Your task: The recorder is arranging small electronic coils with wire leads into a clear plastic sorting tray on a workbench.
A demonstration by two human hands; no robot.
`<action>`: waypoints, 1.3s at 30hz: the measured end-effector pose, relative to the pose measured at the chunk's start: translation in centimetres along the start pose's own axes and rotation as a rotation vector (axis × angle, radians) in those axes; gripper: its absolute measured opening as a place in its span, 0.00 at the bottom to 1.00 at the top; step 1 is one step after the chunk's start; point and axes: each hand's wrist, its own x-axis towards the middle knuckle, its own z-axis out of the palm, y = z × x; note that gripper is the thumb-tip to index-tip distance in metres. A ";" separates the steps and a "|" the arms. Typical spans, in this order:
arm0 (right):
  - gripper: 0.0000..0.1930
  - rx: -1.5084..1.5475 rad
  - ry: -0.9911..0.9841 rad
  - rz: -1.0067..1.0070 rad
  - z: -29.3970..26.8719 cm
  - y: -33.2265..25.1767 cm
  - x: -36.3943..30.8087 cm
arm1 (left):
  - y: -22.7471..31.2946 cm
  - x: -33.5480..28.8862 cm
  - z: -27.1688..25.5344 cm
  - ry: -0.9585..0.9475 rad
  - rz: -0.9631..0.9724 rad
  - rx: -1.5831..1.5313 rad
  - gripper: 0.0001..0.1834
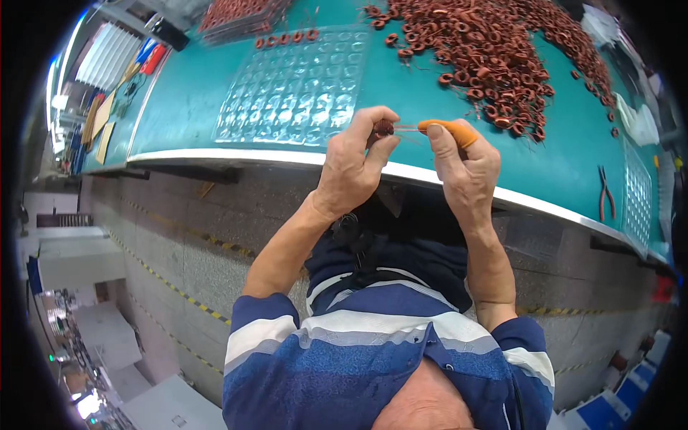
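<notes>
Between the thumb and fingers of my left hand (pixel 358 154) is a small copper-wound ring coil (pixel 384 128), held over the front edge of the bench. Its thin wire leads (pixel 407 130) stretch to the right. My right hand (pixel 464 154) pinches the ends of these leads between thumb and forefinger; an orange finger cot (pixel 453 132) covers the forefinger. Just beyond my left hand lies a clear plastic tray (pixel 290 93) with rows of round pockets. Several coils (pixel 287 39) sit along its far edge.
A large heap of copper coils (pixel 480 61) spreads over the green bench (pixel 179 100) at the far right. Pliers (pixel 606 193) with red handles lie near the right edge, beside another clear tray (pixel 636 193). Stacked trays of coils (pixel 240 18) stand at the back left.
</notes>
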 end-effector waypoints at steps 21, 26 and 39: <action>0.10 0.138 -0.021 0.079 -1.9 3.0 -0.2 | -0.6 0.5 2.4 -0.156 -0.249 -0.644 0.08; 0.14 0.258 -0.086 0.237 -1.3 2.5 0.3 | -0.1 -0.1 1.3 -0.215 -0.155 -0.433 0.09; 0.18 0.450 -0.257 0.251 0.5 3.7 -1.3 | -1.3 -1.2 -0.2 -0.072 -0.177 -0.762 0.15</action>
